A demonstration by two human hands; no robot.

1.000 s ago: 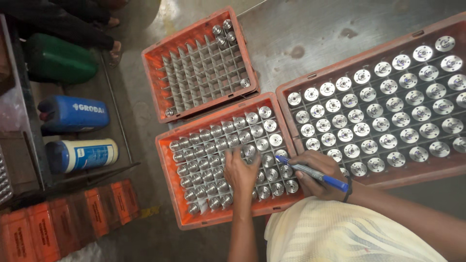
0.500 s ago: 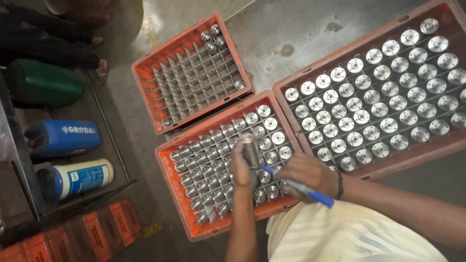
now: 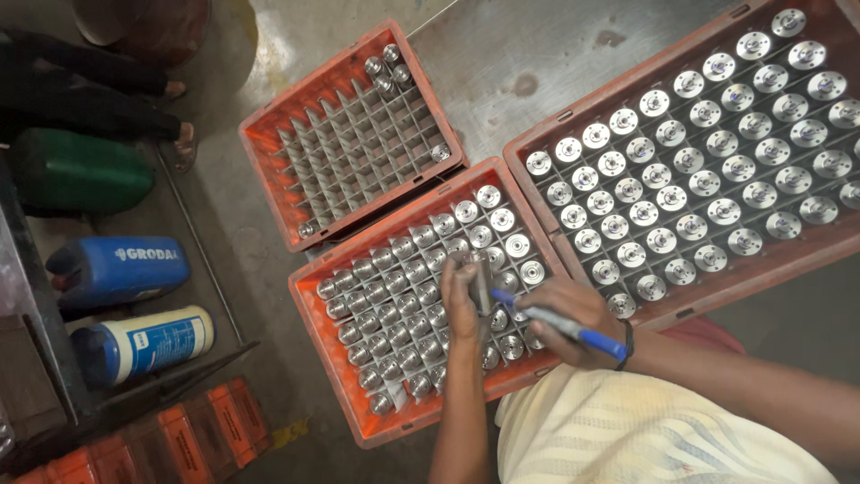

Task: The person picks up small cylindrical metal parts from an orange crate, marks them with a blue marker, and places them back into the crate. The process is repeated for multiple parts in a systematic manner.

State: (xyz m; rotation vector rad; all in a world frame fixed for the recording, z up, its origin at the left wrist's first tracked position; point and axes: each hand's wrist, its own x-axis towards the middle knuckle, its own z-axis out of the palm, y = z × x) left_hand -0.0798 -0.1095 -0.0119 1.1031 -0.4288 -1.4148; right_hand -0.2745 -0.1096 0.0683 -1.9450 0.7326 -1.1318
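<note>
Metal cylinder (image 3: 481,273) sits upright in our left hand (image 3: 461,305), pinched between thumb and fingers just above the middle orange crate (image 3: 313,296). Our fingers are curled narrowly around its lower part, and its top end stands clear above them. Our right hand (image 3: 564,327) rests just beside it, closed around a blue marker pen (image 3: 560,327) whose tip points toward the cylinder; we cannot tell whether the tip touches the metal.

We see the middle crate divided into a grid of cells, nearly all of them filled with round metal parts (image 3: 394,305) standing on end. Touching its far right edge lies a larger orange crate (image 3: 537,193), packed with flanged metal discs (image 3: 690,161) in neat rows. Beyond the middle crate, a smaller orange crate (image 3: 260,170) is mostly bare dividers, with a few parts in its far corner and along one edge.

To our left, a green canister (image 3: 81,170), a blue canister (image 3: 116,269) and a white-and-blue bottle (image 3: 148,341) lie on their sides on a rack. Orange boxes (image 3: 188,439) sit below them. All crates rest on a grey metal table (image 3: 537,54).
</note>
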